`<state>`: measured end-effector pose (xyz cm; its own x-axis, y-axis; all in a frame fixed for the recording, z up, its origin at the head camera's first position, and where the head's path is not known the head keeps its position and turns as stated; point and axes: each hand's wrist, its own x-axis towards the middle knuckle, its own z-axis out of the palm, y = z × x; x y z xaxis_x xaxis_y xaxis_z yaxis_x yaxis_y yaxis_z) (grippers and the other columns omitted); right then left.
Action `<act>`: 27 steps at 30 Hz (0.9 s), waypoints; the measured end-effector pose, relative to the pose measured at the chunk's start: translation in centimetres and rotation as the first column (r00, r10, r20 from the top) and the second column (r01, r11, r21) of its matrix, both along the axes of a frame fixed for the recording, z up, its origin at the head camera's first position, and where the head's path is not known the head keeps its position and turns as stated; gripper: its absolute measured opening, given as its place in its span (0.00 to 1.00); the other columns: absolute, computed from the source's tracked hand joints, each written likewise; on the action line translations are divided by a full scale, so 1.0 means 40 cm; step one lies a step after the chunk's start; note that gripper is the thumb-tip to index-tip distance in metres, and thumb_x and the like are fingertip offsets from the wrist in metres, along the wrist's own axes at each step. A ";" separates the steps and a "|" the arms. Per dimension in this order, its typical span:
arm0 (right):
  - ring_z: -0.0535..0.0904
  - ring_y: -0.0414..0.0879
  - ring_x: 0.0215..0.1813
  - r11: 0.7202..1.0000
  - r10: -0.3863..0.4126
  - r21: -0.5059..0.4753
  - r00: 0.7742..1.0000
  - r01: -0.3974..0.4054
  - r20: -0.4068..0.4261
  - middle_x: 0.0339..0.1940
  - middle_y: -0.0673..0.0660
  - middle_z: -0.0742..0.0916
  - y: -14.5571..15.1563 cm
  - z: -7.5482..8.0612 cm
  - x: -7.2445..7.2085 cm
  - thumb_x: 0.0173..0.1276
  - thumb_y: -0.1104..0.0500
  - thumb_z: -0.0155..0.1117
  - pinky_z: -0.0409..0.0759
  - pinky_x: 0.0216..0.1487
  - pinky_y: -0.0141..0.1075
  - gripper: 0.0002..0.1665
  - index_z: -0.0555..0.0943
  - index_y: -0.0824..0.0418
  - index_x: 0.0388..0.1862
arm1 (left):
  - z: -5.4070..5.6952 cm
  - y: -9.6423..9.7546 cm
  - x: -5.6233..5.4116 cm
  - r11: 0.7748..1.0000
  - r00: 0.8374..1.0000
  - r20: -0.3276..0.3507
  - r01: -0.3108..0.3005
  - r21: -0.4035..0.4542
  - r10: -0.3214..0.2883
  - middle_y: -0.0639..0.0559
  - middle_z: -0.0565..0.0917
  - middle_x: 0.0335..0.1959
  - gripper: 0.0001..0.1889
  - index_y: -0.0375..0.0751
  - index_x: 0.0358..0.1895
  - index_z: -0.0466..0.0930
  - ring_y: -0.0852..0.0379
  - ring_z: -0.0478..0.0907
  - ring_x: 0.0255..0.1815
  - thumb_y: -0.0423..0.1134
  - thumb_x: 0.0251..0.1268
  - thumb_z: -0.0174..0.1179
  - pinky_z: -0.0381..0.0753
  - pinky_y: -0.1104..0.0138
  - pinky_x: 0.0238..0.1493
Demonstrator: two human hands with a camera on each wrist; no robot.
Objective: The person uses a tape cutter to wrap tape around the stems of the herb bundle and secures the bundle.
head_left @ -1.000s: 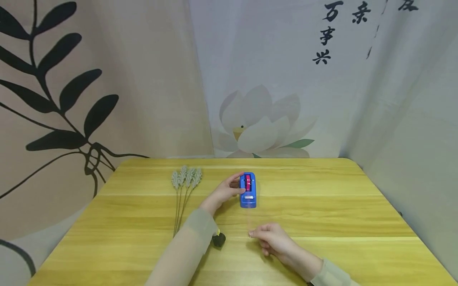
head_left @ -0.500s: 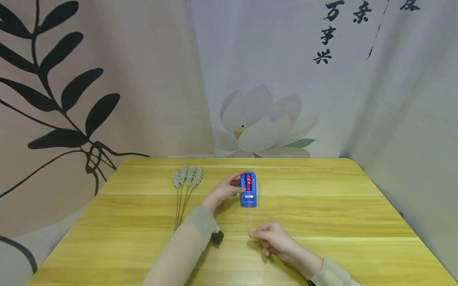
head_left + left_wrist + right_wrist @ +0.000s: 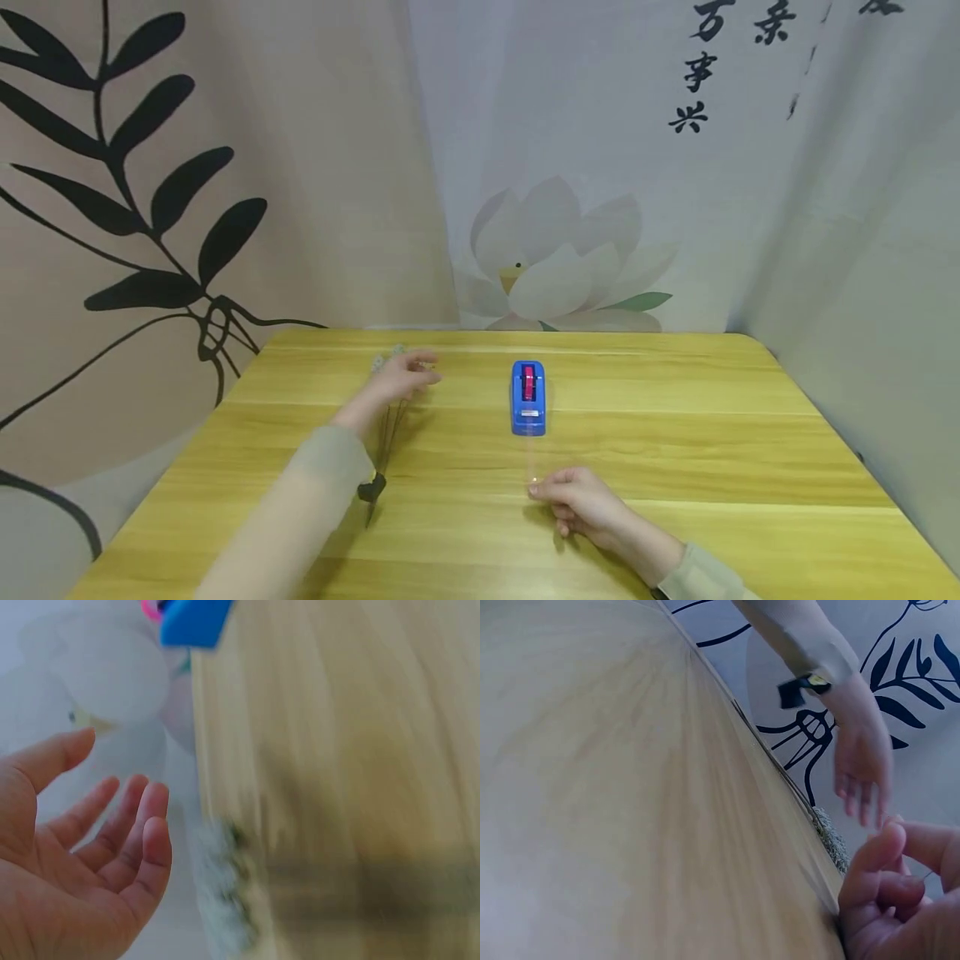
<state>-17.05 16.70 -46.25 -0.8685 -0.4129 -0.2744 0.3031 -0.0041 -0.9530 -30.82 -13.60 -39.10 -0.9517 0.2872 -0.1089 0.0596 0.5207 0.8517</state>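
A blue tape dispenser (image 3: 528,398) with a red roll stands in the middle of the yellow wooden table (image 3: 690,433). A strip of clear tape (image 3: 531,457) runs from it toward me, and my right hand (image 3: 537,490) pinches its end between thumb and forefinger. My left hand (image 3: 417,377) hovers open, fingers spread, over the heads of a bunch of pale dried stems (image 3: 386,421). In the left wrist view the open left hand (image 3: 112,825) shows its palm, with the dispenser (image 3: 193,621) at the top. The right wrist view shows the right hand's curled fingers (image 3: 889,881) and the left hand (image 3: 862,776) beyond.
Printed curtains (image 3: 570,192) hang close behind the table and along its right side. The table's left and right edges fall away near the curtains. A small black wrist camera (image 3: 371,488) sits under my left sleeve.
My left hand has let go of the dispenser and moved left, opening over the dried stems. My right hand stays in place, still pinching the tape end.
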 end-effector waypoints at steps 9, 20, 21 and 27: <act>0.62 0.35 0.15 1.000 -0.005 -0.002 1.000 0.005 0.014 0.13 0.46 0.67 0.005 0.001 0.002 0.64 0.60 0.65 0.72 0.18 0.27 0.12 0.81 0.70 0.36 | -0.044 -0.116 0.050 0.961 0.967 0.068 -0.236 -0.143 0.247 0.32 0.74 0.56 0.43 0.27 0.69 0.58 0.42 0.80 0.46 0.58 0.64 0.61 0.80 0.55 0.48; 0.63 0.36 0.16 1.000 0.002 -0.008 1.000 -0.002 0.011 0.13 0.46 0.68 0.001 0.002 0.001 0.65 0.60 0.65 0.72 0.19 0.28 0.11 0.81 0.69 0.34 | -0.122 -0.135 0.046 0.953 0.944 0.152 -0.276 -0.124 0.293 0.52 0.72 0.18 0.22 0.44 0.27 0.61 0.58 0.70 0.15 0.51 0.62 0.65 0.69 0.71 0.16; 0.62 0.36 0.16 1.000 0.002 -0.007 1.000 -0.002 0.011 0.13 0.46 0.68 0.001 0.002 0.001 0.65 0.60 0.65 0.72 0.19 0.28 0.11 0.81 0.69 0.34 | -0.128 -0.134 0.045 0.953 0.944 0.153 -0.278 -0.117 0.294 0.52 0.71 0.17 0.23 0.45 0.25 0.61 0.58 0.70 0.14 0.51 0.61 0.65 0.70 0.70 0.15; 0.62 0.36 0.16 1.000 0.001 0.003 1.000 -0.001 0.012 0.13 0.46 0.67 0.001 0.002 0.000 0.65 0.59 0.65 0.72 0.19 0.27 0.11 0.81 0.68 0.33 | -0.148 -0.126 0.041 0.948 0.945 0.110 -0.296 -0.120 0.309 0.51 0.73 0.16 0.21 0.44 0.24 0.64 0.57 0.72 0.13 0.46 0.56 0.70 0.75 0.69 0.16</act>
<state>-17.07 16.76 -46.17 -0.8650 -0.4125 -0.2857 0.3141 -0.0011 -0.9494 -29.20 -18.64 -45.03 -0.9686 -0.0310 -0.2466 -0.2182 0.5807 0.7843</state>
